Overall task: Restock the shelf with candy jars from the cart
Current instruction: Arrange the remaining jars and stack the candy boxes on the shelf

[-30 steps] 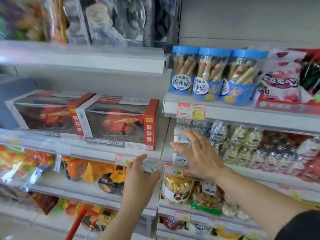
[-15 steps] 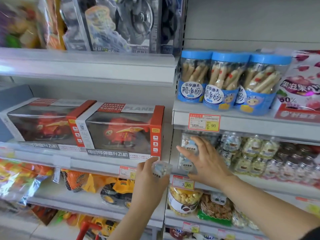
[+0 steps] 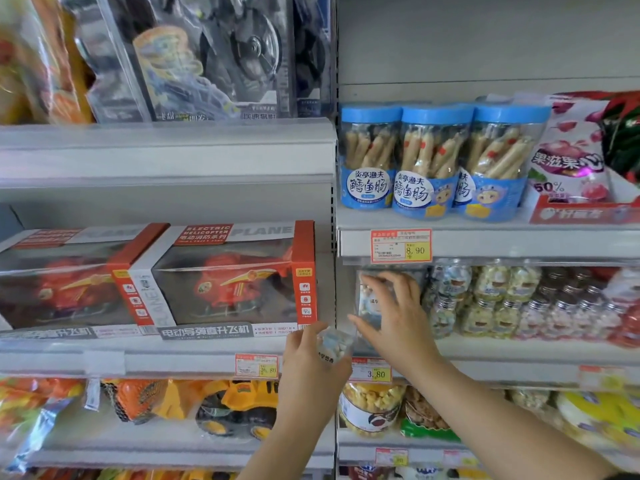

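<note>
My left hand point(image 3: 310, 368) grips a small clear candy jar point(image 3: 334, 344) with pale blue and white candies, held in front of the shelf edge just left of the 3.80 price tag. My right hand point(image 3: 394, 320) reaches into the middle shelf point(image 3: 519, 355) on the right, its fingers curled round a clear candy jar point(image 3: 369, 299) with a blue label at the shelf's left end. Beside it stand rows of similar small jars point(image 3: 491, 299). The cart is out of view.
Blue-lidded jars of fish sausage point(image 3: 433, 161) stand on the shelf above, with a 8.90 tag. To the left, red toy helicopter boxes point(image 3: 232, 275) fill a shelf. Below are toy trucks point(image 3: 235, 407) and larger snack jars point(image 3: 370, 410).
The view has moved closer to the shelf. My right hand has pushed its jar deeper onto the middle shelf. My left hand has come up a little with its jar.
</note>
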{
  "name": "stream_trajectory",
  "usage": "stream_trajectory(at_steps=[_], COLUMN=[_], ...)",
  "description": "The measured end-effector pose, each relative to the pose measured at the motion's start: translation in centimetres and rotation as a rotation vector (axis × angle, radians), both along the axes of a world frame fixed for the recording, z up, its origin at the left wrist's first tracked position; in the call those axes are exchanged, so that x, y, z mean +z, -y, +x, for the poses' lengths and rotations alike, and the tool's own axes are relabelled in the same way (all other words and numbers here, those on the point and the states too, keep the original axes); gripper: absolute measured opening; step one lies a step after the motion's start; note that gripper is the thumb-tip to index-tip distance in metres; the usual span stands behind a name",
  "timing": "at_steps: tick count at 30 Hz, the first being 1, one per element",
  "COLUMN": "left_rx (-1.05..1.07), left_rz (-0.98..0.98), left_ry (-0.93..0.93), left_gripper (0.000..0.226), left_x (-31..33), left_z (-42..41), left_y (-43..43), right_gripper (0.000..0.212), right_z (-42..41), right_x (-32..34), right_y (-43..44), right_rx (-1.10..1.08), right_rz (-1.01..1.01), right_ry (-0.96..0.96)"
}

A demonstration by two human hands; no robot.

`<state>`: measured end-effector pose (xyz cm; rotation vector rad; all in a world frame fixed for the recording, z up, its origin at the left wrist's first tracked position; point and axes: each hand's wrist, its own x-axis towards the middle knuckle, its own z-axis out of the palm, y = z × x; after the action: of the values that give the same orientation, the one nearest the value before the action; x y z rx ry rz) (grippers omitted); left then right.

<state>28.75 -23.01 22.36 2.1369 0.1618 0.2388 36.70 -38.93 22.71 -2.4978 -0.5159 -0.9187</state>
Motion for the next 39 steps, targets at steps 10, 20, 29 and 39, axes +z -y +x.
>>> stream_trajectory(at_steps=[10, 20, 29, 39], left_rx=[-0.017, -0.045, -0.053, -0.040], left_rz=[-0.007, -0.052, -0.034, -0.008], left_ry=[-0.002, 0.020, 0.042, 0.017], left_gripper=[0.060, 0.059, 0.060, 0.058], left_x=[-0.6, -0.5, -0.3, 0.6], left_z=[-0.5, -1.7, -2.9, -3.5], left_y=[-1.7, -2.8, -4.1, -4.6], right_gripper=[0.079, 0.078, 0.072, 0.072], right_z=[-2.6, -3.4, -3.1, -3.0], right_x=[-0.7, 0.0, -1.1, -3.1], right_y=[-3.4, -2.9, -2.5, -3.1], right_rx=[-0.179, -0.238, -0.207, -0.227], right_rz=[0.225, 0.192, 0.302, 0.253], right_ry=[-0.173, -0.231, -0.083, -0.147])
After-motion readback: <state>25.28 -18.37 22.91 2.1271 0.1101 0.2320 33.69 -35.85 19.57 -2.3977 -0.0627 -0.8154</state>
